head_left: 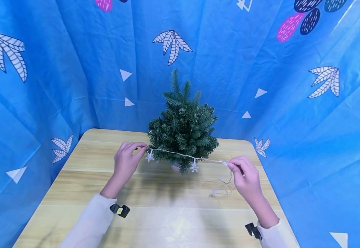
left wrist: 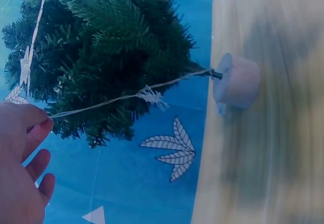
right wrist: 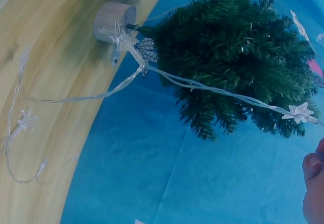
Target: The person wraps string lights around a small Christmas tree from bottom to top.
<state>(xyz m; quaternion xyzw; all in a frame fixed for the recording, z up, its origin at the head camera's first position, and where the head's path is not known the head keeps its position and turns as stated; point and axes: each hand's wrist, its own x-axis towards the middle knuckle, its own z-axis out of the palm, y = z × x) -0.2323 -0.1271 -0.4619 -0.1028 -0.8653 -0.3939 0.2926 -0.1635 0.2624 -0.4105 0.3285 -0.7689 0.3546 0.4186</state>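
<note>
Two pinches at once: left hand (head_left: 127, 160) and right hand (head_left: 247, 175) hold the star-and-snowflake string lights (head_left: 194, 165) thumb-to-finger, spread apart, probably to limit sagging, in front of the mini Christmas tree (head_left: 183, 131), which stands toward the wood-grain table's (head_left: 173, 220) far edge.

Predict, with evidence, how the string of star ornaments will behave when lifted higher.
The string of star ornaments would probably flop: its slack end curls into loops below the right hand. It seems light, as its strands are thin and its clear stars small. It might tangle, since those strands twist together.
</note>
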